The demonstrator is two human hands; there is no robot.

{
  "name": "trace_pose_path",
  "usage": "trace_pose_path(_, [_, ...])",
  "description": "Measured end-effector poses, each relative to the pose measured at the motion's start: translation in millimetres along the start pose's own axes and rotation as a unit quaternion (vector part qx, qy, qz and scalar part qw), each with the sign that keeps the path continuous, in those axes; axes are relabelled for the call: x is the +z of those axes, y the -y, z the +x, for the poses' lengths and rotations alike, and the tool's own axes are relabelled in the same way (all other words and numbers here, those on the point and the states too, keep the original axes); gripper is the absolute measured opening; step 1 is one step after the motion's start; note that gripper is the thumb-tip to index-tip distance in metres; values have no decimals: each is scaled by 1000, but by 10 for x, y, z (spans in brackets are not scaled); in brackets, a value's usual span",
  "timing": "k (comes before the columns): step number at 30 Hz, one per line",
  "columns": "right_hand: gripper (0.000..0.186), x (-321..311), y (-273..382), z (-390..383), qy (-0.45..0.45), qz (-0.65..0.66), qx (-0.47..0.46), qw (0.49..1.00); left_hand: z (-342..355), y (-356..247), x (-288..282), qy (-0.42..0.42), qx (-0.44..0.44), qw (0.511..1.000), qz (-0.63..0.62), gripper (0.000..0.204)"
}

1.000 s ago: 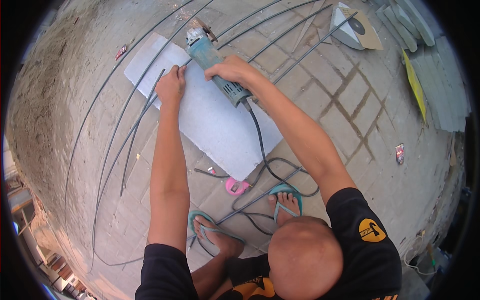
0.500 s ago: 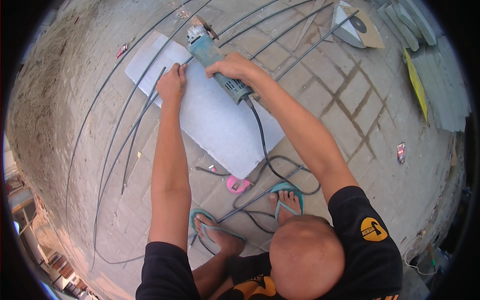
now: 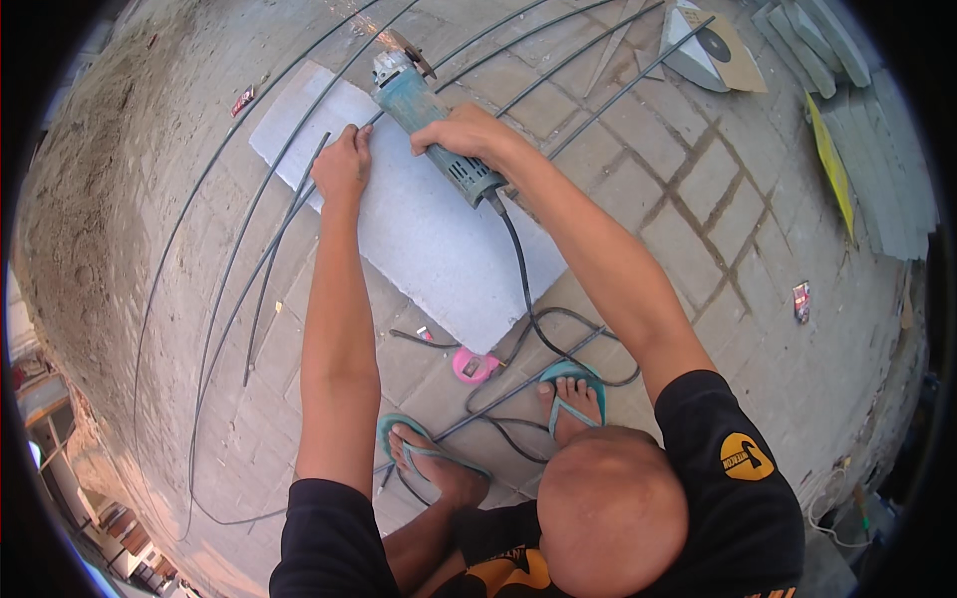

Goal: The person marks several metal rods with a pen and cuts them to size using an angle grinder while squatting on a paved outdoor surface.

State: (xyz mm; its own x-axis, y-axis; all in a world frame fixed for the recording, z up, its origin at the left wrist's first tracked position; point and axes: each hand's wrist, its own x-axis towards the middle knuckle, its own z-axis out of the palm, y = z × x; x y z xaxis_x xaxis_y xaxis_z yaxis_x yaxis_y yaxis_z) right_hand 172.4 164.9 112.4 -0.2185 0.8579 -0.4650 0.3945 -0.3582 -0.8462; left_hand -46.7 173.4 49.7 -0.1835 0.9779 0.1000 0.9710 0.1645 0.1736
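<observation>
My right hand (image 3: 464,138) is wrapped around the body of a blue-green angle grinder (image 3: 407,100), its black cable trailing back toward my feet. The grinder's disc (image 3: 425,64) is at the far end, and orange sparks (image 3: 371,28) spray away from it to the far left. Just left of the grinder, the fingers of my left hand (image 3: 342,164) are closed on a thin steel rod (image 3: 376,119) that runs under the tool. Exactly where the disc meets the rod is hidden. Beneath both hands lies a pale flat slab (image 3: 449,254).
More long steel rods (image 3: 214,164) cross the paving on both sides. A pink tape measure (image 3: 474,365) lies by the slab's near corner, beside the looping cable (image 3: 525,274). My sandalled feet straddle another rod. Stacked grey slabs (image 3: 877,169) stand far right; sand (image 3: 75,189) lies left.
Both hands, the grinder and the rod hold almost the same place. Sparks are flying in both frames, with a slightly different spread.
</observation>
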Motion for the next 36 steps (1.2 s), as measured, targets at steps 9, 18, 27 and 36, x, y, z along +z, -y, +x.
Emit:
trace_pose_path(9, [47,-10,5,-24,3,-8,8,1000,0,-4,-15,5,-4,1000,4,43])
trace_pose_path(18, [47,-14,17,-27,3,-1,3,1000,5,3,-1,3,-1,1000,1,43])
trace_pose_path(27, [48,-1,31,4,-5,-6,11,1000,2,8,20,-4,-6,1000,-1,42])
trace_pose_path(36, [47,-18,62,-17,1,-1,2,1000,-6,11,20,-13,1,1000,-3,42])
